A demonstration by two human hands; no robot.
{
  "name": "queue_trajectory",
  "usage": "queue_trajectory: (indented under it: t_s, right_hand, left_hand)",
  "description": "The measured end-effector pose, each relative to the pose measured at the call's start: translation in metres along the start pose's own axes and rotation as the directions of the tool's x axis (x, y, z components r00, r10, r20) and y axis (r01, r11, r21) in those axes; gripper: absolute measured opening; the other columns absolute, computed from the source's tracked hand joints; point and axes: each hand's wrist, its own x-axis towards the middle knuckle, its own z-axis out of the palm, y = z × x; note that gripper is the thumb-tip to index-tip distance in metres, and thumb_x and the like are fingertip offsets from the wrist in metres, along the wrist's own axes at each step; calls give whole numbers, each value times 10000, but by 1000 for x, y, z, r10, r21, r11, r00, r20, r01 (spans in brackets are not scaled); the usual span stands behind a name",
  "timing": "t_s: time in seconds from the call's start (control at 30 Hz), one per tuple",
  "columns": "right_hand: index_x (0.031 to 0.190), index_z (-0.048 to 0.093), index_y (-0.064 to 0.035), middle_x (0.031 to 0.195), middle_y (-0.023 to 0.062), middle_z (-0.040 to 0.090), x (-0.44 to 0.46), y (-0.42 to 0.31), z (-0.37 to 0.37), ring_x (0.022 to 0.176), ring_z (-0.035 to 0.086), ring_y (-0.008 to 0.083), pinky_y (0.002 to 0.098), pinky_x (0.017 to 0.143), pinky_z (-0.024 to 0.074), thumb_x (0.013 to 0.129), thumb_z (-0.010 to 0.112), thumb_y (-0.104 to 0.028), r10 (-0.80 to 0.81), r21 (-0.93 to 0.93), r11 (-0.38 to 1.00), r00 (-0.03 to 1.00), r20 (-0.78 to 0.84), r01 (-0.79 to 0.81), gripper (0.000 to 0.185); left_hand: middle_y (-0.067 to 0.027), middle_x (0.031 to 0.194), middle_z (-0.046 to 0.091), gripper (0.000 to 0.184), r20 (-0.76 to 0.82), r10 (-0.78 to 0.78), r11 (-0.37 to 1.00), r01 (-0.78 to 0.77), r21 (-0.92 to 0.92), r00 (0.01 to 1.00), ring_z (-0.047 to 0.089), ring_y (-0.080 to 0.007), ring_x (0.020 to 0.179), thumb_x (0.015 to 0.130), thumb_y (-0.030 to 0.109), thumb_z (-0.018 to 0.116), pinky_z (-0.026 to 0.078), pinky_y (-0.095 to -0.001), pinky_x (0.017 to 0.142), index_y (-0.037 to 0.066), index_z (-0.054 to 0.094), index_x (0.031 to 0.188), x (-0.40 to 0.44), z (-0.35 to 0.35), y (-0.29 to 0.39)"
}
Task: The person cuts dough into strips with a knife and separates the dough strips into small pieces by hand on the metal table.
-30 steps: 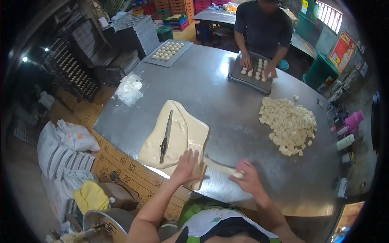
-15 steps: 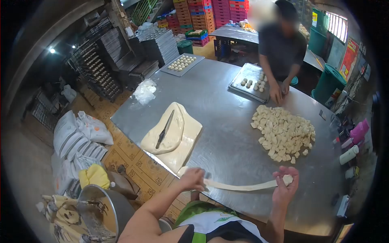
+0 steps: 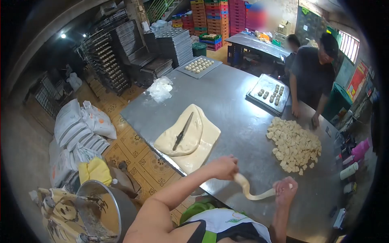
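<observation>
A pale dough strip (image 3: 246, 191) sags in a curve between my two hands above the near edge of the metal table. My left hand (image 3: 225, 167) is closed on one end of the strip. The other end is gripped in my right hand (image 3: 286, 190), fingers wrapped around it. To the left lies a large slab of dough (image 3: 206, 137), partly folded over, with a knife (image 3: 183, 131) resting on top. A wide heap of cut dough pieces (image 3: 293, 145) sits beyond my right hand.
Across the metal table (image 3: 227, 101), a person (image 3: 312, 73) leans in beside a tray of dough balls (image 3: 269, 95). Another tray (image 3: 198, 67) and a patch of flour (image 3: 160, 89) are at the far left. A mixing bowl (image 3: 121, 202) stands at my lower left.
My left hand has moved right, closer to my right hand, and the strip has gone from nearly straight to a slack curve. The person opposite has shifted; the view has turned slightly.
</observation>
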Motion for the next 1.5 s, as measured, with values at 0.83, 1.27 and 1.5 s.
queue_trajectory:
  t_s: [0.83, 1.27, 1.5]
  right_hand:
    - [1036, 620, -49, 864, 150, 605, 19, 72, -6, 821, 582, 351, 450, 661, 459, 847, 685, -157, -30, -866, 420, 958, 286, 272, 228]
    - [1044, 628, -34, 816, 143, 634, 17, 44, 31, 735, 633, 327, 375, 671, 514, 790, 753, -143, -143, -657, 563, 842, 520, 501, 303]
    - [1127, 636, -39, 823, 154, 638, 30, 114, -24, 783, 652, 341, 404, 695, 518, 782, 770, -189, 105, -977, 154, 981, 164, 147, 400]
  left_hand:
    - [-224, 894, 640, 347, -122, 104, 965, -130, -229, 987, 611, -430, 867, 855, 101, 596, 494, -456, 719, 90, 568, 1201, 86, 98, 46]
    - [-121, 913, 695, 343, -835, 19, 643, -646, -411, 550, 655, -300, 847, 843, 32, 600, 507, -412, 781, 71, 664, 1178, 88, 100, 49]
    - [-116, 795, 686, 332, -208, 90, 945, -149, -290, 974, 664, -367, 754, 890, 73, 555, 531, -429, 727, 79, 664, 1204, 93, 150, 8]
